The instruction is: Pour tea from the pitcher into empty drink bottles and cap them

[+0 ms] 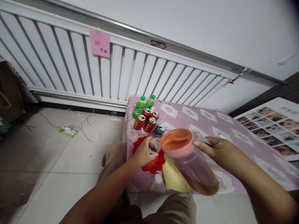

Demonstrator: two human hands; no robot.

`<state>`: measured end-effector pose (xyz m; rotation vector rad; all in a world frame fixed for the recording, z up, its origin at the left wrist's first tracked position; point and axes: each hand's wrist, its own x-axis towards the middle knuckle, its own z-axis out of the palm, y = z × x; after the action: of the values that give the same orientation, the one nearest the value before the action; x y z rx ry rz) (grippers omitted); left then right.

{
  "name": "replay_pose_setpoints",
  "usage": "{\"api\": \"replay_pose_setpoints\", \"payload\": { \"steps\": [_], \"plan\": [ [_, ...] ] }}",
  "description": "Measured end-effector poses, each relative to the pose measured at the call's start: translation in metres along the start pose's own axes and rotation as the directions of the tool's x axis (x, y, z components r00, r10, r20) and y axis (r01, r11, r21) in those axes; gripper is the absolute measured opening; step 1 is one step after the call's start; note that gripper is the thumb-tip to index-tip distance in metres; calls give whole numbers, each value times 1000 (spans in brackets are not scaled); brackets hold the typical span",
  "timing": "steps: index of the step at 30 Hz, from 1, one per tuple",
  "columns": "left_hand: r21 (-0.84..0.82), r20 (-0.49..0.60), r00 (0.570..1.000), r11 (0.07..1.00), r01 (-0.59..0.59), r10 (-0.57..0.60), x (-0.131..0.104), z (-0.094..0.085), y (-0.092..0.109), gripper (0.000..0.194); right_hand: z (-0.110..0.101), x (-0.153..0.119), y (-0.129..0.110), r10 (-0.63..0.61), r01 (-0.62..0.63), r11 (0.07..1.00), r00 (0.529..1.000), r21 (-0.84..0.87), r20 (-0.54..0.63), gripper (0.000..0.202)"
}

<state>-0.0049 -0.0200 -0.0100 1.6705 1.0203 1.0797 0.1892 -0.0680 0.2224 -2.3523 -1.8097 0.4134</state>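
Observation:
My right hand (213,149) grips the handle of a clear plastic pitcher (191,165) with an orange lid (177,140). The pitcher is tipped to the left, and brown liquid sits toward its base. Curled around a small clear bottle (154,145) is my left hand (142,154), over a scalloped red mat (149,168). The lid's edge is close to the bottle's mouth; whether liquid is flowing I cannot tell. A white cap (158,178) lies near the mat, and a yellow cloth (174,175) lies partly under the pitcher.
Several red cans (149,124), a teal can (160,130) and two green bottles (139,107) stand behind the mat on the purple floral tablecloth (205,118). A white radiator (116,73) runs behind. A photo board (273,124) is at right; a power strip (67,131) lies on the floor.

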Motion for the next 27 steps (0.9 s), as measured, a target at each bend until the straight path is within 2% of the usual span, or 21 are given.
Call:
{"api": "replay_pose_setpoints", "payload": {
  "steps": [27],
  "plan": [
    [-9, -13, 1000, 1000, -23, 23, 0, 2, -5, 82, -1, 0, -1, -7, 7, 1000, 1000, -14, -8, 57]
  ]
}}
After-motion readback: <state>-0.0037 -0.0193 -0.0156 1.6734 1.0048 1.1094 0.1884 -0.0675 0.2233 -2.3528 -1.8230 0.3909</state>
